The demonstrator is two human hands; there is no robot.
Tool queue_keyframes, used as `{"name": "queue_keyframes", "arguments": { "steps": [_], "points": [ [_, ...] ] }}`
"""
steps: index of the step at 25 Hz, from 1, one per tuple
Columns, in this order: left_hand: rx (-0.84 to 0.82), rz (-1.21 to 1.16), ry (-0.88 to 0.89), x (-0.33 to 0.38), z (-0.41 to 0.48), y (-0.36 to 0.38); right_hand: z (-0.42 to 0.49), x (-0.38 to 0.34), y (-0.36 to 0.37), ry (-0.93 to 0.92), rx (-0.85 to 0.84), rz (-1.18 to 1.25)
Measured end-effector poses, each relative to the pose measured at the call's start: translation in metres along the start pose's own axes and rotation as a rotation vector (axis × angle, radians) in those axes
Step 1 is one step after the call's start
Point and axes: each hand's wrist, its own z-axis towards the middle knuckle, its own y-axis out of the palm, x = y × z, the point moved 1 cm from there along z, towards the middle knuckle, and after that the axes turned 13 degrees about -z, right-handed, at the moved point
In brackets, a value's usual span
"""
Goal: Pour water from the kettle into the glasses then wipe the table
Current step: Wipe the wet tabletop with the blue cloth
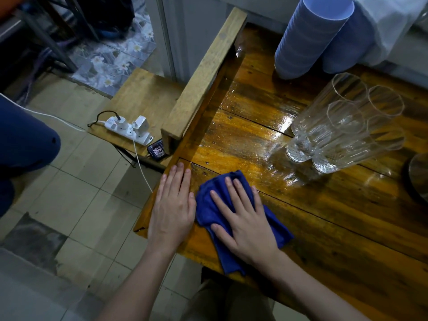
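left hand (172, 205) flat on table (335, 232) edge, holding nothing | right hand (245, 221) spread, pressing blue cloth (208, 205) near front-left corner | glasses (342, 126) beside wet patch: wide sweep could topple them

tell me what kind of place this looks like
Probably a small eatery or a home kitchen corner; hard to say which. A varnished wooden table holds stacked blue plastic cups and several clear glasses, above a tiled floor.

Both forearms reach forward; left hand (172, 205) and right hand (245, 222) lie flat, fingers spread.
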Motion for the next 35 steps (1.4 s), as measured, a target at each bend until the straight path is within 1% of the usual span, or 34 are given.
{"name": "queue_keyframes", "arguments": {
  "steps": [2, 6, 10, 13, 18, 24, 29, 30, 32, 35],
  "points": [
    [-0.003, -0.007, -0.003, -0.001, 0.001, 0.000, 0.023, -0.006, -0.003, -0.004, 0.014, 0.032],
    [-0.012, -0.034, -0.019, -0.001, 0.001, 0.001, 0.066, 0.001, -0.007, 0.089, 0.052, 0.042],
    [-0.009, -0.030, -0.018, 0.000, 0.001, 0.000, 0.100, 0.021, -0.006, 0.162, 0.088, 0.051],
    [-0.002, -0.038, -0.017, 0.000, 0.002, 0.000, 0.107, 0.042, -0.004, 0.237, 0.116, 0.076],
    [0.003, -0.041, -0.010, -0.001, 0.001, 0.000, 0.076, 0.069, -0.003, 0.351, 0.098, 0.082],
    [0.010, -0.043, -0.002, -0.001, 0.001, -0.001, 0.004, 0.078, 0.006, 0.437, 0.097, 0.072],
    [0.021, -0.029, 0.010, 0.002, 0.001, -0.002, -0.033, 0.064, 0.010, 0.506, 0.062, 0.038],
    [0.022, -0.029, 0.013, 0.003, 0.001, -0.002, -0.033, 0.058, 0.010, 0.504, 0.056, 0.030],
    [0.029, -0.034, 0.010, 0.002, 0.000, -0.001, -0.029, 0.043, 0.008, 0.445, 0.058, 0.030],
    [0.036, -0.027, -0.003, 0.001, -0.001, 0.000, -0.017, 0.013, 0.003, 0.261, 0.055, 0.039]
  ]
}}
